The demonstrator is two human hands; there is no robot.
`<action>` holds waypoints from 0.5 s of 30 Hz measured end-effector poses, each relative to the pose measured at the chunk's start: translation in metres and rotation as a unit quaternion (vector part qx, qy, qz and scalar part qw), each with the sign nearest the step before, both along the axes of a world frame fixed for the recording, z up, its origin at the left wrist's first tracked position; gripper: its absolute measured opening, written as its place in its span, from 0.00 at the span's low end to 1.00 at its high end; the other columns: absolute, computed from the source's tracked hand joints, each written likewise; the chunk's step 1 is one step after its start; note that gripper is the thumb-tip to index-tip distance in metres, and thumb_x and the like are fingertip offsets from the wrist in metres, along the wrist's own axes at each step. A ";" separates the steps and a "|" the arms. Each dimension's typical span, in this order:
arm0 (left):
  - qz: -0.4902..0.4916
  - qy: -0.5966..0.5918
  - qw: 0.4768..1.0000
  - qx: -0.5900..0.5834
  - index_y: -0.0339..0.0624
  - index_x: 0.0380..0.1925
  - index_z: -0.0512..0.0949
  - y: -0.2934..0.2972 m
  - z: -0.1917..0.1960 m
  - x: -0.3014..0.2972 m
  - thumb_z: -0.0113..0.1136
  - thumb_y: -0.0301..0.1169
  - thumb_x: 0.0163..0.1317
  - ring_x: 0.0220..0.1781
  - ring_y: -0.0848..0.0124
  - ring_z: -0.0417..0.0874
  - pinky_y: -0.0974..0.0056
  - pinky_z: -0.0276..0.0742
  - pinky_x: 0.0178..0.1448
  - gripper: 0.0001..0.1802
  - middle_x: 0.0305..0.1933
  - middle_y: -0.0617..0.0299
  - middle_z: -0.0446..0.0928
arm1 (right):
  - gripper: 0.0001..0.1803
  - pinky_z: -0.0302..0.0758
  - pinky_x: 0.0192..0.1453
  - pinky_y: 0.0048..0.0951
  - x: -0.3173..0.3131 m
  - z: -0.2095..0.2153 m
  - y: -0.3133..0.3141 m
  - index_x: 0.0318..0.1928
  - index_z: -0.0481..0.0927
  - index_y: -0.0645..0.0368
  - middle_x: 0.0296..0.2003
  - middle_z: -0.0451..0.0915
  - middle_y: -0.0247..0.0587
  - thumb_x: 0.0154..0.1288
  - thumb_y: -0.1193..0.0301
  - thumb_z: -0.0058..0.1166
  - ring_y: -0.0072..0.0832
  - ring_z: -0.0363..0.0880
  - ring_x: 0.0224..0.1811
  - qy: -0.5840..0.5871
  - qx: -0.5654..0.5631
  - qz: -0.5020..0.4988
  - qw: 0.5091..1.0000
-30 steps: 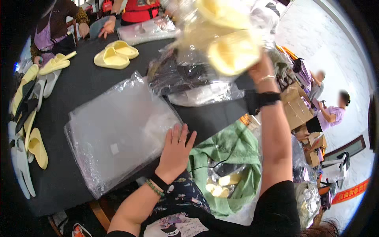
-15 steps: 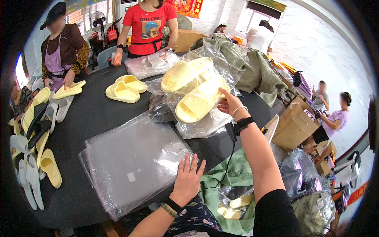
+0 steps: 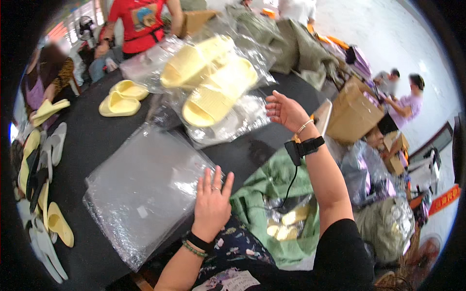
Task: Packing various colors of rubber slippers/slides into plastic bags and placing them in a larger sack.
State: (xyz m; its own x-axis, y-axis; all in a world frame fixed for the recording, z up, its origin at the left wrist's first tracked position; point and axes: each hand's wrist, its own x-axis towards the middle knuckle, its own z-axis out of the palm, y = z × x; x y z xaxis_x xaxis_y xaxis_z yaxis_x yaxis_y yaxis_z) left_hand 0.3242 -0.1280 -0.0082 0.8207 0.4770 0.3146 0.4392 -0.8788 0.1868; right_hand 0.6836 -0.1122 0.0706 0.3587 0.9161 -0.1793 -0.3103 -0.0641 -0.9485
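Observation:
My left hand [image 3: 212, 206] lies flat, fingers apart, on the near right edge of a stack of clear plastic bags [image 3: 141, 169]. My right hand [image 3: 287, 112] hovers over the table to the right, its fingers loosely apart and nothing in them. Just left of it, a pale yellow ribbed slipper [image 3: 221, 92] rests on a heap of clear plastic packaging. Behind that one is another yellow slipper [image 3: 191, 63], also on the heap. An unwrapped yellow pair [image 3: 120, 101] stands farther left on the black table [image 3: 80, 160].
Loose yellow, grey and black slippers line the table's left edge, including a yellow one [image 3: 60, 224]. A green sack [image 3: 252, 194] beside my lap holds bagged yellow slippers. A cardboard box [image 3: 357, 109] stands at right. A person in red [image 3: 138, 29] stands across the table.
My right hand has let go of the near yellow slipper and drawn back from it to the right. My left hand stays on the bags. The view has shifted.

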 end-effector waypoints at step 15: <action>0.059 0.120 0.990 0.042 0.45 0.71 0.61 -0.006 0.005 0.017 0.63 0.29 0.54 0.78 0.45 0.53 0.42 0.50 0.78 0.42 0.78 0.47 0.53 | 0.15 0.82 0.35 0.33 0.006 -0.425 -0.319 0.45 0.79 0.67 0.36 0.82 0.45 0.71 0.65 0.53 0.33 0.81 0.29 0.021 -0.422 -0.106 0.900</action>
